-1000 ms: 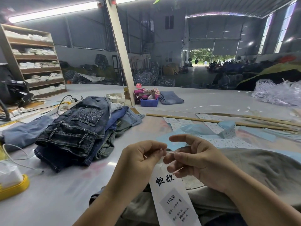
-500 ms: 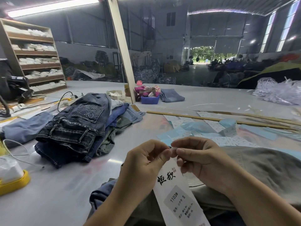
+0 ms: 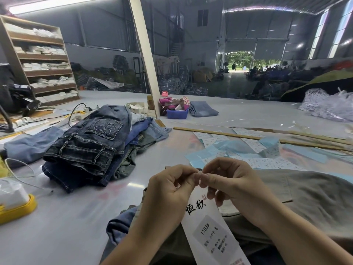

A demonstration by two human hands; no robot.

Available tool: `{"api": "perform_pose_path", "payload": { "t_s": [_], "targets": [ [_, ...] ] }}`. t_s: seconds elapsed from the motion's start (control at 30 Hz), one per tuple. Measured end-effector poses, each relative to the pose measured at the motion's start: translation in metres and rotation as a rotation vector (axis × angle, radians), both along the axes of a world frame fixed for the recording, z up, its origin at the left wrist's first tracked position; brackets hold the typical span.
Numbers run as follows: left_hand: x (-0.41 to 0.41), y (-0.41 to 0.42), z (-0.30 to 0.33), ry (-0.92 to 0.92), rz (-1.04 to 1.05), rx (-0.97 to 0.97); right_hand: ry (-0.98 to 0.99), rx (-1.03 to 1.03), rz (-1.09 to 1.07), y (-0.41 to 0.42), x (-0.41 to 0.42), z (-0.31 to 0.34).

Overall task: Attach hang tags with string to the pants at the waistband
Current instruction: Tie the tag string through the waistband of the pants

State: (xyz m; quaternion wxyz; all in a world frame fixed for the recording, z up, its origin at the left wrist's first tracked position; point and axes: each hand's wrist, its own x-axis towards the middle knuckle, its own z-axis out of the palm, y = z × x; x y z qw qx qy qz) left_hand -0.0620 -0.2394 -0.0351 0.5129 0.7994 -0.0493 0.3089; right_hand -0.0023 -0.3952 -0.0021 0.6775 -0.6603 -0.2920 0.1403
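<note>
A long white hang tag (image 3: 208,224) with black characters and a size label hangs down between my hands. My left hand (image 3: 168,190) and my right hand (image 3: 227,184) both pinch its top end, fingertips meeting above the tag. The string is too thin to make out. Under my hands lie olive-grey pants (image 3: 309,196) spread across the table at the right, with a bit of blue denim (image 3: 118,224) showing beneath my left forearm.
A pile of folded dark jeans (image 3: 89,142) sits at the left. Loose labels and blue paper sheets (image 3: 246,152) lie beyond my hands, with wooden sticks (image 3: 248,137) behind. A yellow-based container (image 3: 13,203) stands at the left edge, a blue bin (image 3: 176,112) by the post.
My hands have closed together at the tag's top, fingertips now touching. The tag hangs a little more to the right.
</note>
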Motion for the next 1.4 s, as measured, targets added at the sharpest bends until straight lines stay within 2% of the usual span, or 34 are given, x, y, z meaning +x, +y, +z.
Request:
{"api": "perform_pose_path", "payload": {
  "t_s": [0.13, 0.53, 0.7, 0.83, 0.97, 1.4],
  "targets": [
    [0.0012, 0.001, -0.0023, -0.016, 0.039, 0.027, -0.113, -0.099, -0.029, 0.0024, -0.0009, -0.0021],
    [-0.001, 0.0026, -0.0024, -0.121, 0.038, 0.124, -0.054, -0.064, 0.044, 0.002, 0.0049, -0.009],
    [-0.003, 0.0014, -0.0019, -0.123, 0.045, 0.13, 0.087, -0.024, 0.097, 0.0009, 0.0043, -0.0067],
    [-0.004, -0.0002, -0.001, -0.106, 0.05, 0.155, 0.281, 0.086, 0.028, 0.0025, 0.0029, -0.0049],
    [-0.0045, -0.0014, 0.0008, -0.093, 0.073, 0.168, 0.365, 0.128, -0.02, 0.0051, 0.0, -0.0046],
    [-0.0018, -0.0027, -0.0024, -0.014, 0.074, 0.082, 0.396, 0.131, -0.047, 0.0089, -0.001, -0.0062]
  ]
}}
